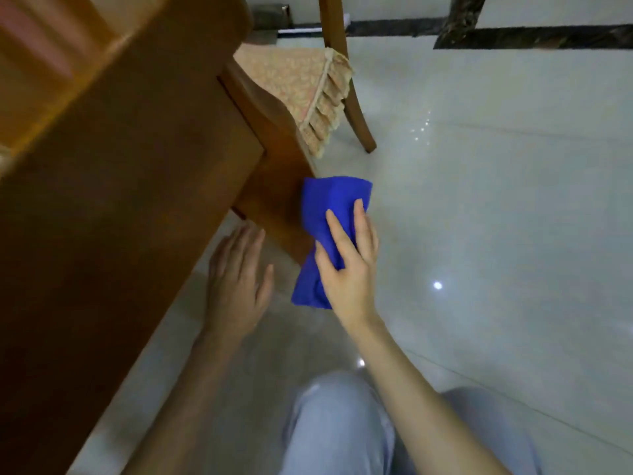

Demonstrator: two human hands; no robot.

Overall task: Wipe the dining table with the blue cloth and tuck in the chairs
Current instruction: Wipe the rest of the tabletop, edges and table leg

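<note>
— Hands first: what has each of yours got?
— Right hand [346, 265] grips the blue cloth [329, 207] round its bunched middle, thumb on one side, fingers laid fairly straight over the other. It holds the cloth against the side of the table [137, 200] at the corner. Left hand [236, 289] holds nothing, fingers spread and relaxed just below the table's edge. Whether it touches the wood I cannot tell.
— How will that cloth handle?
— Light, soft and floppy, I'd judge. Its 2 loose ends flare out either side of my grip, so it will fold and drag unless I flatten my palm over it.
— And the chairs?
— 1 chair [356, 108] shows beyond the corner, its cushioned seat partly under the table. Stiff and heavier, probably; I'd take it by its wooden back and slide it over the glossy floor [496, 200].
</note>
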